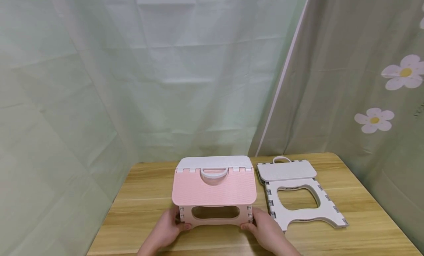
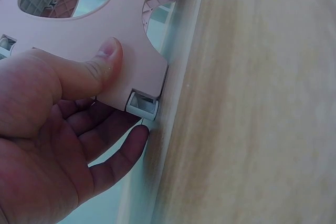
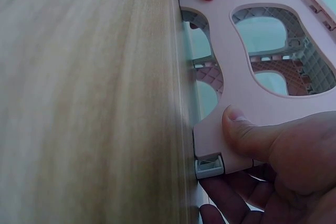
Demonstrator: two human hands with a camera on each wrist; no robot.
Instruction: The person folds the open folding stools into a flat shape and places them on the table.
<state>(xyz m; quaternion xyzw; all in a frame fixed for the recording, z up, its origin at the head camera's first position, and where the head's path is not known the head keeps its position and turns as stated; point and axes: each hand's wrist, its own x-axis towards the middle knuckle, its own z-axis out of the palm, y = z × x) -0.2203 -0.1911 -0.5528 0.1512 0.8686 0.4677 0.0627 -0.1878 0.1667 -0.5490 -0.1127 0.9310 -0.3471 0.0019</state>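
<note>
A pink-and-white folding stool [image 1: 214, 188] stands opened out on the wooden table, its seat made of a pink front panel and a white rear panel. A white carrying handle [image 1: 215, 174] lies over a round gap near the seam. My left hand [image 1: 167, 226] grips the lower left corner of the front leg panel, thumb on its face and fingers behind. At the lower right corner, my right hand [image 1: 265, 228] pinches the same panel likewise. In the right wrist view the right thumb [image 3: 247, 129] presses the pale pink leg panel [image 3: 231, 72]. The rear legs are partly hidden.
A white folding stool [image 1: 299, 201], folded flat, lies on the table to the right, close to the right hand. The wooden table [image 1: 139, 197] has its back edge against a pale green curtain [image 1: 185, 83]. A flowered curtain [image 1: 331, 83] hangs on the right.
</note>
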